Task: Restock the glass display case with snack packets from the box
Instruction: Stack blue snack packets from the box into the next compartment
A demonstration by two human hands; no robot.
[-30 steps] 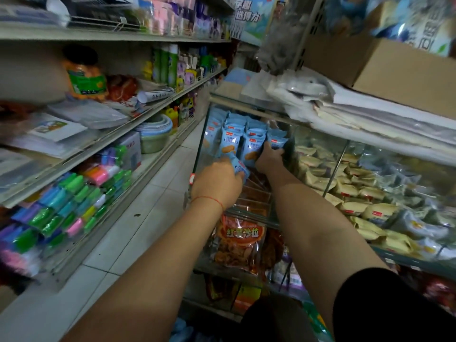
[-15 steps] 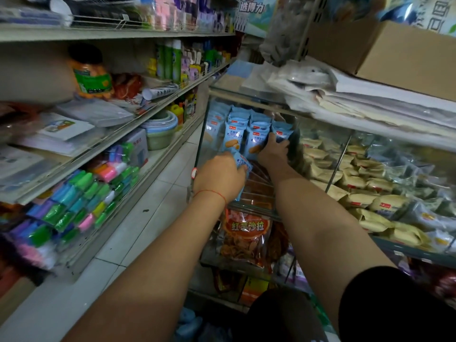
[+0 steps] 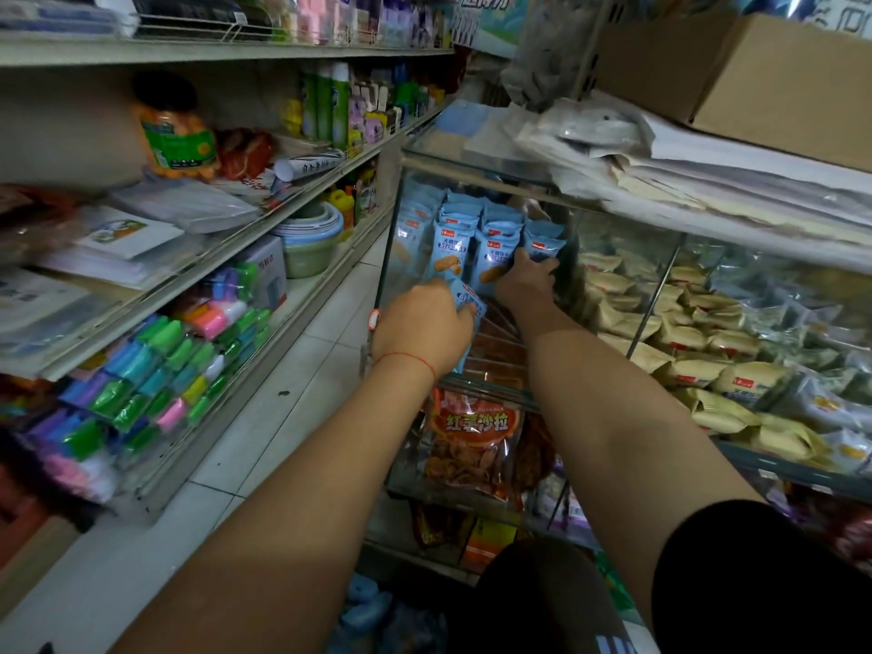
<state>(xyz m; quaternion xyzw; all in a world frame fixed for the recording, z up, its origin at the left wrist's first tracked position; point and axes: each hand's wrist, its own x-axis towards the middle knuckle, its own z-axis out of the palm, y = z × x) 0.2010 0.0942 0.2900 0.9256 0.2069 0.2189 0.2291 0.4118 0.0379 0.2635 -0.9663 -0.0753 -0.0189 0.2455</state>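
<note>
Two hands (image 3: 427, 323) (image 3: 526, 278) — two blue packets (image 3: 467, 299) (image 3: 542, 245)

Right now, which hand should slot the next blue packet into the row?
Left. The left hand already grips a loose blue packet just below the standing row of blue packets. The right hand is busy at the row's right end, fingers on the rightmost packet.
</note>
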